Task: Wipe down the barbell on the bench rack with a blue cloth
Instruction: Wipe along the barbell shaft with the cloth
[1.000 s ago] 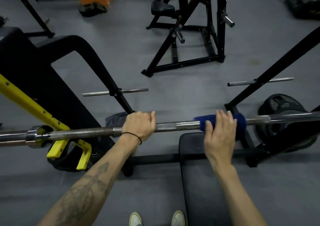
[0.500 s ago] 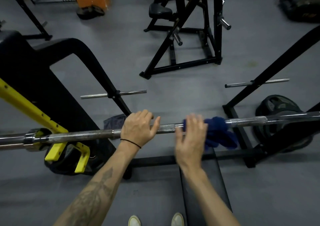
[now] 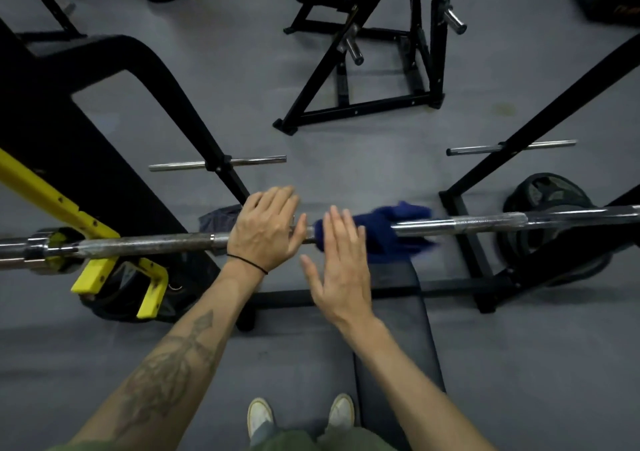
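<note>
Barbell [image 3: 467, 221]: lies level across the bench rack, long axis running left to right across the view, just beyond the head end of the bench pad. Its left end sits in the yellow rack hook [image 3: 86, 229]; both ends run out past the edges of the view.

Blue cloth [image 3: 384, 229]: draped over the shaft just right of centre, bunched and smeared by motion blur, so its folds are hard to read. Part of it hangs below the shaft.

Left hand [image 3: 265, 231]: lies on top of the shaft left of centre, fingers nearly straight and pointing away from the person, thumb reaching along the bar toward the cloth. It rests on the metal and is not wrapped round it. A black band circles the wrist; the forearm carries a tattoo.

Right hand [image 3: 341, 263]: flat, fingers straight and together, fingertips pressing the left end of the cloth against the bar; not curled round anything. It is blurred.

Bench pad [image 3: 398, 329]: black, under the right forearm, partly hidden by it.

Hidden or cut off: the shaft under both hands and under the cloth. The right rack upright [image 3: 540, 115] leaves the view at the top right. A weight plate [image 3: 550, 201] stands behind the bar on the right, half covered by it.

Floor [image 3: 242, 52]: grey, with a black plate rack [image 3: 374, 70] further off.
</note>
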`<state>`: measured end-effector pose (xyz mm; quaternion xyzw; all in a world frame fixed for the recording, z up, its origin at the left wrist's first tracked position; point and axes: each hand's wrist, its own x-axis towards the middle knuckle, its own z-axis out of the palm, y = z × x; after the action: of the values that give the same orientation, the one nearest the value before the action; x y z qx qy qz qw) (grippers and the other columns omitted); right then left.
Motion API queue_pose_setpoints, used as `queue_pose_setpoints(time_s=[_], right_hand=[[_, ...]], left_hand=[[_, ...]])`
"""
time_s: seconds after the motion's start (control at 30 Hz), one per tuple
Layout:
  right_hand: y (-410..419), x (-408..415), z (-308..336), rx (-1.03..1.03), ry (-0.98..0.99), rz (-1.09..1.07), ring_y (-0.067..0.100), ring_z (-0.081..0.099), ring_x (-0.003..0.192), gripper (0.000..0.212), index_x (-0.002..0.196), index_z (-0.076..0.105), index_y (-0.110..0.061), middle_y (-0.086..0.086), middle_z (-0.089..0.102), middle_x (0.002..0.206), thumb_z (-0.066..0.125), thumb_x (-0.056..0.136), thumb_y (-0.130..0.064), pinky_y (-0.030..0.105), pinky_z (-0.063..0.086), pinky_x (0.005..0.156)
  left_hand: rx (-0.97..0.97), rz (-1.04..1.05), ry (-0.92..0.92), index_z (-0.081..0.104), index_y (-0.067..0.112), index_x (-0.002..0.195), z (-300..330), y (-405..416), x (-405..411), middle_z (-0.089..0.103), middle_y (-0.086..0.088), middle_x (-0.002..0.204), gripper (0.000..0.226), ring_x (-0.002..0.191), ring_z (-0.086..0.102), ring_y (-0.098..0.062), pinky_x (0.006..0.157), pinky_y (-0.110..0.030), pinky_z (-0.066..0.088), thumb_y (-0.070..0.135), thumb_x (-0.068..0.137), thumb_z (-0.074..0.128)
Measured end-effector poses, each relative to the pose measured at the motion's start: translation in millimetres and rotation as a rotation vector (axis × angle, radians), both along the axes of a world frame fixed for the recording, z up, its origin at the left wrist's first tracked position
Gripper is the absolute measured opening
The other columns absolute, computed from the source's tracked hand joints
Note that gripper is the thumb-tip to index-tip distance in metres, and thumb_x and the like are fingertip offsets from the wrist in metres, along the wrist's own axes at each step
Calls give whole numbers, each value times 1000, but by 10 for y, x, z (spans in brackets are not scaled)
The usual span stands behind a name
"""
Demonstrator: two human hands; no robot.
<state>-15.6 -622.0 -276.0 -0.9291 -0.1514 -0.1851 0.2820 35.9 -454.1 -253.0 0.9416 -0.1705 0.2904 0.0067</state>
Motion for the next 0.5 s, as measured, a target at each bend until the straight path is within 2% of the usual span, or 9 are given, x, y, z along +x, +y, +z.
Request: queue_pose_setpoints(time_s=[0.07,0.1,0.2,0.27,0.3,0.37,0.43,0.5], right_hand=[[-333,80,-36,-182,-109,153,27,25,155,63,155,39,-1,15,32,164,37,108,-44,45,18,127],[-518,136,-62,-217,-148,143,28,28,154,59,153,42,-2,15,35,163,38,108,-40,47,21,126],[-790,171,-86,-69,-85,-155,31,28,153,58,152,43,0,16,37,161,35,110,-38,54,21,124],[-469,126,-66,80,-3,-314,35,22,155,63,152,40,3,19,34,163,33,109,-42,55,15,126],[-252,89,-46,121,31,-300,35,18,156,66,153,38,4,19,31,164,33,108,-45,54,10,127],[-26,-21,-11,58,37,-87,31,15,157,70,156,33,2,17,26,166,34,108,-48,48,6,129],[-274,21,-26,-133,-43,164,27,20,156,65,157,35,-2,15,28,166,38,108,-44,47,16,128],[-722,185,-39,-231,-150,224,29,30,153,58,154,41,-4,15,35,163,42,108,-38,51,27,123]], left_hand=[[-11,13,26,64,1,126,-8,-9,-15,63,-19,134,45,120,61,-34,99,-48,48,34,103,43],[-16,24,31,63,1,130,-10,-20,-22,61,-19,139,48,125,59,-33,101,-48,47,35,104,42],[-25,34,21,55,1,141,-24,-37,-24,51,-18,150,54,137,52,-32,105,-47,45,38,104,40],[-14,37,17,48,3,148,-30,-17,-10,44,-16,156,59,143,45,-31,108,-47,43,40,104,40],[-8,37,15,45,4,151,-37,-1,-6,41,-16,158,60,145,43,-30,110,-46,42,41,104,41],[-10,31,14,41,4,153,-43,20,-15,37,-15,161,62,147,39,-29,112,-46,41,42,104,44],[-9,24,28,40,4,154,-47,16,-26,36,-15,161,63,148,38,-29,113,-45,40,43,104,42],[-6,32,25,41,4,153,-38,5,-7,37,-15,160,62,147,39,-29,112,-45,40,43,105,39]])
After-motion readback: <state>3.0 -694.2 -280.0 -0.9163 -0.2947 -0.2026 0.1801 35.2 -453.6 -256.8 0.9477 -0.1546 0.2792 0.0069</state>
